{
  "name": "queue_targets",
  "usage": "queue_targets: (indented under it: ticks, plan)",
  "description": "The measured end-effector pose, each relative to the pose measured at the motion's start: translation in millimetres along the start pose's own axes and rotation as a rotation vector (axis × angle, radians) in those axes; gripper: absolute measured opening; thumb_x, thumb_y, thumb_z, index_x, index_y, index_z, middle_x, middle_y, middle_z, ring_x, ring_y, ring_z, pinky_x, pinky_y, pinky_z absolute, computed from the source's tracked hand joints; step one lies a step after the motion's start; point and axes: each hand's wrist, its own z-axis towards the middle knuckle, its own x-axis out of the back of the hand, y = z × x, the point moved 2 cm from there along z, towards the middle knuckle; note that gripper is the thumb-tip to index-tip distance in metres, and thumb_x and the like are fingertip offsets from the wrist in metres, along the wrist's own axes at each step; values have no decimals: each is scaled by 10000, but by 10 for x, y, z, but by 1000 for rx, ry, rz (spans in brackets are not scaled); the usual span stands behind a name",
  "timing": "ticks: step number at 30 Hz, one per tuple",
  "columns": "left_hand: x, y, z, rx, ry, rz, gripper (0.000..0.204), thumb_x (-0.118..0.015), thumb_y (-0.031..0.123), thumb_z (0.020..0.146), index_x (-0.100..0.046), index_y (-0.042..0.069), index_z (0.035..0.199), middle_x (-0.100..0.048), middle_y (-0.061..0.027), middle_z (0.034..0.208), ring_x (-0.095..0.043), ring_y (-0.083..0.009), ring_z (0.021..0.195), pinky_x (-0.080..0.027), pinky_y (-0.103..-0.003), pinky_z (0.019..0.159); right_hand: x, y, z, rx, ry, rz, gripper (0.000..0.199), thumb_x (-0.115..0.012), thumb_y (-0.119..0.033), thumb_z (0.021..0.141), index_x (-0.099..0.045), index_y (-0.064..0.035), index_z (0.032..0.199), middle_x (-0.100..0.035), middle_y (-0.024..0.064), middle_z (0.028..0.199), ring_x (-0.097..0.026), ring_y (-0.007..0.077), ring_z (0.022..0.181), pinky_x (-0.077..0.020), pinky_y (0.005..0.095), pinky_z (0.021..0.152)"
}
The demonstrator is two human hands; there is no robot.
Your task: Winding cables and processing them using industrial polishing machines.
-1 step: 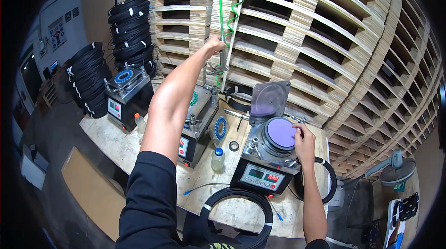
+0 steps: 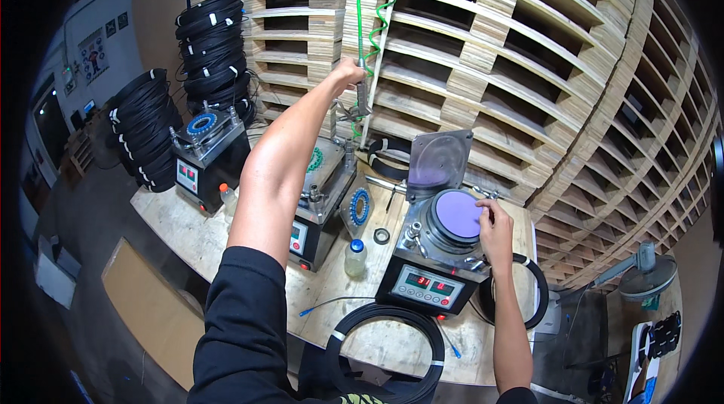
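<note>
Raised at the back, my left hand [image 2: 349, 73] is closed around the top of a metal air blow gun [image 2: 362, 98], where the green coiled hose [image 2: 360, 19] joins it. My right hand [image 2: 494, 224] has its fingers bent, with finger and thumb pinching the right edge of a round purple polishing film [image 2: 458, 215]. That film lies on the round platen of a benchtop polishing machine [image 2: 426, 283], whose front panel shows lit red digits. Behind the platen a square clear plate [image 2: 439, 161] stands tilted up.
Black cable coils lie at the bench front [image 2: 386, 313] and right [image 2: 539, 291]. Two more polishing machines [image 2: 207, 159] stand left. A blue-capped bottle [image 2: 355, 261], a tape roll [image 2: 381, 236] and a round blue-ringed fixture [image 2: 360, 208] sit between machines. Stacked wooden pallets [image 2: 467, 49] rise behind.
The red digits on the near machine's panel have changed, with the left display now lit red too. Both hands keep their places; the view has shifted very slightly.
</note>
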Motion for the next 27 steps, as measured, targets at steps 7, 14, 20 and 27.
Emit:
queue_targets:
  ticks: [7, 14, 20, 27]
  plan:
    - [73, -33, -678, -280, 126, 189, 472, -663, 189, 813, -614, 16, 1249, -705, -143, 1010, -668, -227, 918, -515, -361, 823, -40, 26, -6, -27, -34, 22, 184, -519, -39, 931, -660, 21, 1033, -630, 134, 727, -610, 160, 669, -482, 323, 622]
    - [-610, -593, -2634, -290, -579, 231, 754, -711, 203, 875, -320, 122, 1515, -537, -199, 1405, -577, -255, 1190, -473, -389, 1007, 21, 55, 46, -12, -69, -13, 189, -517, -85, 957, -661, -7, 1051, -658, 177, 744, -668, 214, 697, -497, 348, 644]
    - [-1177, -1717, -3497, -127, -404, 2, 1009, -843, 214, 764, -219, 53, 1539, -424, -239, 1476, -472, -309, 1329, -339, -382, 1143, -16, 97, 38, 10, -24, 3, 186, -516, -69, 943, -666, -4, 1034, -628, 180, 707, -618, 197, 634, -467, 348, 598]
    - [-1194, -1359, -3431, -28, -95, -87, 711, -847, 285, 769, -569, -61, 1324, -681, -176, 1106, -651, -204, 1034, -492, -325, 922, 30, 77, -63, -7, -35, 2, 181, -548, -20, 910, -673, 5, 1038, -632, 147, 726, -565, 166, 602, -456, 328, 580]
